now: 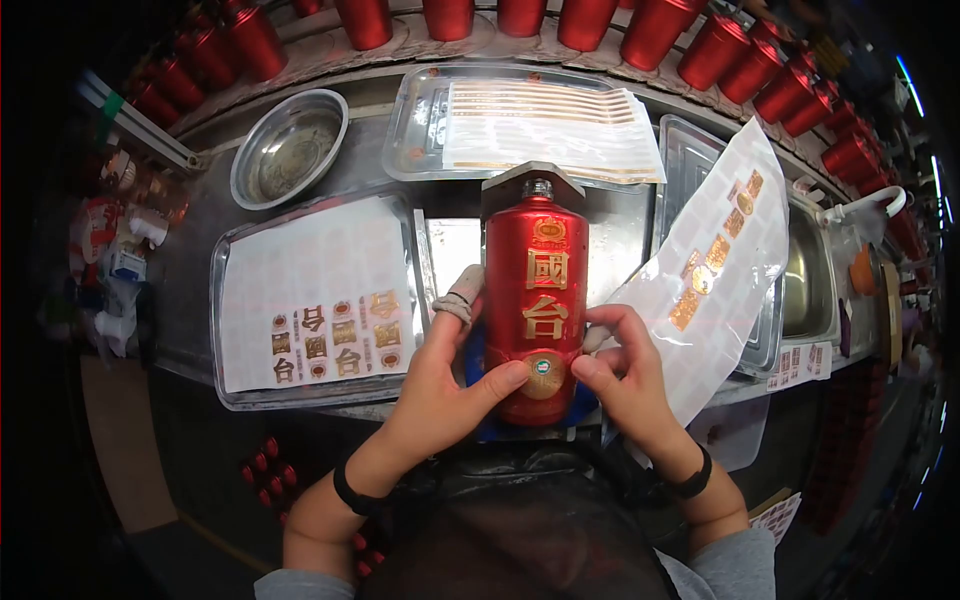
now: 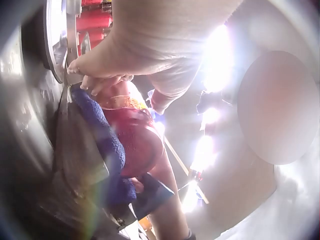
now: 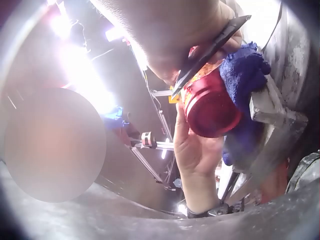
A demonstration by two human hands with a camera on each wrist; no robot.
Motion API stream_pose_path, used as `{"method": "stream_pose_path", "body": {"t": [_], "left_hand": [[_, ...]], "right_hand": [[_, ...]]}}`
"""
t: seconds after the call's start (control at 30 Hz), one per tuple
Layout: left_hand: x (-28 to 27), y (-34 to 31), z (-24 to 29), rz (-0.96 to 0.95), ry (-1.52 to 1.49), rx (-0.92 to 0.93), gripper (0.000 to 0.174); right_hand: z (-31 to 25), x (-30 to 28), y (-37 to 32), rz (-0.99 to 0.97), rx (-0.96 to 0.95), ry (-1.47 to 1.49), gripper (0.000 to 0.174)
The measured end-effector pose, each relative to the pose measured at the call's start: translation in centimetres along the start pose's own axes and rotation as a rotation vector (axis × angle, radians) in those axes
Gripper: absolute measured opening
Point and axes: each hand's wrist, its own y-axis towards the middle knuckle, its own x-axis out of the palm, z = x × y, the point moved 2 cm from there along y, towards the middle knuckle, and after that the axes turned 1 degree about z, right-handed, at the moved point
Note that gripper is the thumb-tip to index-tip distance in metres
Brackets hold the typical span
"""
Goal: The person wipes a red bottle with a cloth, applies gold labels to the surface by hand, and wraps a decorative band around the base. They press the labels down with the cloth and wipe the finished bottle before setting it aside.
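Observation:
A red bottle (image 1: 538, 290) with gold characters and a round gold label (image 1: 541, 375) lies on a support with blue cloth (image 2: 102, 130), its neck pointing away. My left hand (image 1: 440, 380) holds its left side, thumb on the label's left edge and a wrapped index finger along the side. On the right side, my right hand (image 1: 635, 385) grips the bottle low down with bent fingers, thumb tip beside the label. The bottle's base (image 3: 212, 110) faces the right wrist camera, where a dark flat strip (image 3: 207, 55) crosses before my right hand; whether it is held, I cannot tell.
Sheets of gold stickers lie on the left tray (image 1: 225, 300) and right of the bottle (image 1: 735, 280). Behind are a tray of striped sheets (image 1: 545, 125) and a metal bowl (image 1: 290, 150). Red containers (image 1: 655, 30) line the back; a sink (image 1: 808, 285) is far right.

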Motion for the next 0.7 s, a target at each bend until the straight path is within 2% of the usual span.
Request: {"method": "stream_pose_path", "body": {"t": [0.07, 0.27, 0.7], "left_hand": [[0.56, 0.01, 0.12, 0.029, -0.003, 0.013, 0.091], [0.34, 0.03, 0.02, 0.005, -0.025, 0.016, 0.094], [0.54, 0.03, -0.15, 0.031, -0.052, 0.025, 0.088]], "right_hand": [[-0.52, 0.61, -0.07, 0.014, -0.011, -0.080, 0.059], [-0.38, 0.66, 0.28, -0.004, -0.007, -0.074, 0.061], [0.19, 0.67, 0.37, -0.019, -0.015, -0.011, 0.060]]}}
